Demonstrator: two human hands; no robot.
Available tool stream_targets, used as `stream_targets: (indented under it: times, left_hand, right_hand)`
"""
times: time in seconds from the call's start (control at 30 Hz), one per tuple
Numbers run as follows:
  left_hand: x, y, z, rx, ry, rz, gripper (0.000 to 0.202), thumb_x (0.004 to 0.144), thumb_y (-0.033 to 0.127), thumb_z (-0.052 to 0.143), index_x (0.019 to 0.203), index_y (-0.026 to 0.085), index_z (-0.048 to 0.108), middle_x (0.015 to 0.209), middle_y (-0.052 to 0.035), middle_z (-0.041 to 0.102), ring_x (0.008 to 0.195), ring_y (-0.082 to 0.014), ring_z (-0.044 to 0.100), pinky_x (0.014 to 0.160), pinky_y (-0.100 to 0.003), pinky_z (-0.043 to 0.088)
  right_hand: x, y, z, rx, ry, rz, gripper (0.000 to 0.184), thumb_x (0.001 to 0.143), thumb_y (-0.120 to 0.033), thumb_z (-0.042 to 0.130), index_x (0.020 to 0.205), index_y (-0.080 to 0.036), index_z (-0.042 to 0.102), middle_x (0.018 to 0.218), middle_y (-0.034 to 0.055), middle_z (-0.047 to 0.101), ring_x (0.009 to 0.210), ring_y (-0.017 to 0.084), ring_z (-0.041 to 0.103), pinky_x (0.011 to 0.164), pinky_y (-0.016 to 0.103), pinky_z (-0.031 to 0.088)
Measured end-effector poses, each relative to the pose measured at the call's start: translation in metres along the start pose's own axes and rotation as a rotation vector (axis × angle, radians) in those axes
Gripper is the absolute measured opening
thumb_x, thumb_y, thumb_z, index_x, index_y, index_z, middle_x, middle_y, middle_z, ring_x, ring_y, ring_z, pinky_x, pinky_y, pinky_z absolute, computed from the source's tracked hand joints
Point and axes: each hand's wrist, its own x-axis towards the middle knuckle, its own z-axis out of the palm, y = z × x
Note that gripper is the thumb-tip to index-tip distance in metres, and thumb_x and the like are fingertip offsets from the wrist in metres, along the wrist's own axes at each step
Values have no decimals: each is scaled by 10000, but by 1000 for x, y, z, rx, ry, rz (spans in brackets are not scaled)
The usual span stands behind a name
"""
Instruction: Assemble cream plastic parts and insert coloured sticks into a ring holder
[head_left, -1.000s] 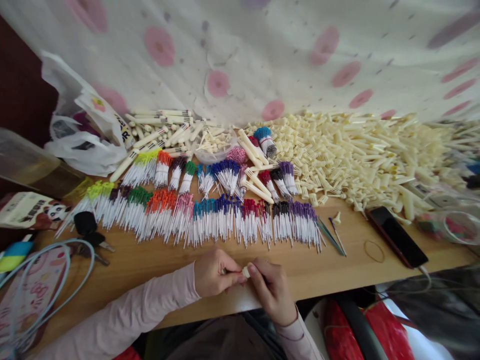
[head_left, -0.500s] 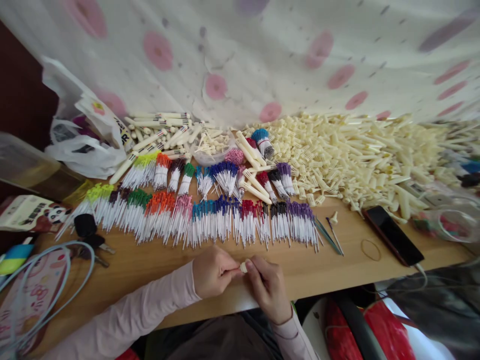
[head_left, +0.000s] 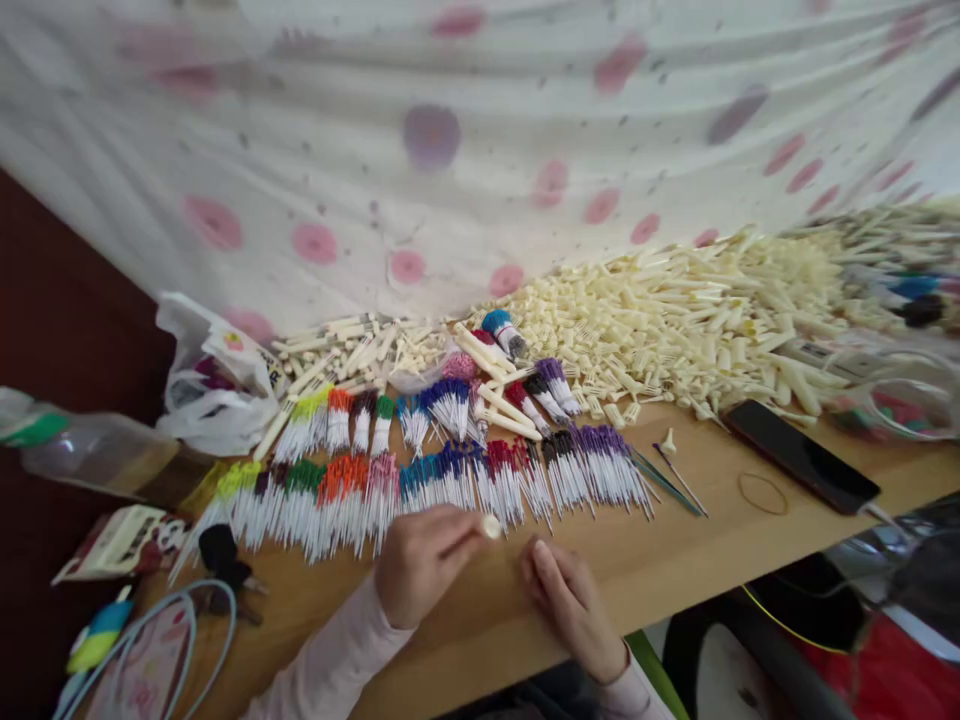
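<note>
My left hand (head_left: pixel 421 558) is closed in a pinch on a small cream plastic piece (head_left: pixel 491 526), held just above the wooden table (head_left: pixel 675 560). My right hand (head_left: pixel 564 598) lies a little to the right of it, fingers loosely curled and close together, apart from the piece; I see nothing in it. Right behind both hands runs a long row of thin white sticks with coloured tips (head_left: pixel 450 480), sorted in bundles by colour. A second, shorter row of such bundles (head_left: pixel 420 405) lies farther back.
A big heap of cream plastic parts (head_left: pixel 697 320) fills the back right under a spotted curtain (head_left: pixel 450 150). A black phone (head_left: pixel 799 455), a rubber band (head_left: pixel 761 493), white plastic bags (head_left: pixel 217 380), dark keys (head_left: pixel 221 560) and a pale blue cable (head_left: pixel 150 650) also lie on the table.
The view has swung up and left. My hands, joined on the cream piece before, have separated: the left keeps the piece, the right has drawn back to the right.
</note>
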Motion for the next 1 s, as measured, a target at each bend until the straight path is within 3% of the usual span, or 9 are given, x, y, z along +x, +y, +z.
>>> stream_targets:
  times: [0.07,0.17,0.23,0.33,0.43,0.53,0.63,0.73,1.0]
  left_hand:
    - [27,-3,-33,173,322,14,95,865,157,634,899,199,712,835,-22,719,735,-142,658,657,-252,497]
    - [77,-23,-79,490,870,7,129,753,164,753,861,229,728,851,0,645,651,-121,560,570,-265,444]
    - [109,-47,-95,566,956,-31,71,784,222,727,854,208,731,835,-12,606,696,-139,559,599,-283,460]
    - [135,-84,-90,634,789,-198,225,766,309,725,905,133,715,876,-58,585,769,-185,574,643,-328,498]
    - [127,-94,-63,621,554,-375,453,719,293,749,1120,119,631,935,-80,590,914,-245,571,755,-369,504]
    - [91,-67,-28,301,462,-394,342,779,317,694,1074,165,611,836,-16,575,736,-173,574,628,-280,491]
    - [48,-21,7,-59,87,-388,131,866,306,604,942,201,623,727,19,543,568,-117,520,510,-224,429]
    - [13,13,38,-250,-291,-248,59,865,211,597,852,192,651,765,-16,595,679,-135,583,588,-228,444]
    - [-16,14,63,-431,-211,-185,143,877,237,590,783,161,667,732,-26,528,669,-134,538,606,-235,434]
  right_hand:
    - [0,2,1,40,23,27,495,1004,-476,292,608,-198,400,539,-41,371,501,106,373,521,245,296]
    - [0,6,3,43,32,26,517,983,-533,311,587,-204,361,541,-37,366,508,107,368,521,251,290]
    - [0,9,4,51,38,34,519,977,-552,307,596,-205,360,548,-36,370,513,109,371,522,254,289]
    - [1,10,4,90,49,42,517,976,-559,303,603,-206,366,556,-35,372,520,111,369,529,253,295]
    - [1,9,4,123,56,39,529,975,-561,304,586,-207,360,546,-35,370,517,111,364,535,254,297]
    - [1,5,2,134,65,53,542,972,-567,312,572,-206,364,538,-34,370,517,114,368,542,256,302]
    - [1,2,-1,160,70,67,521,980,-571,270,664,-200,453,543,-42,372,521,123,378,556,255,322]
    - [0,0,-4,163,34,25,504,990,-571,195,850,-198,503,611,-31,451,553,136,423,595,261,364]
    - [0,0,-5,-13,-54,-95,423,1005,-521,225,1038,-195,492,884,50,576,823,184,565,751,291,426]
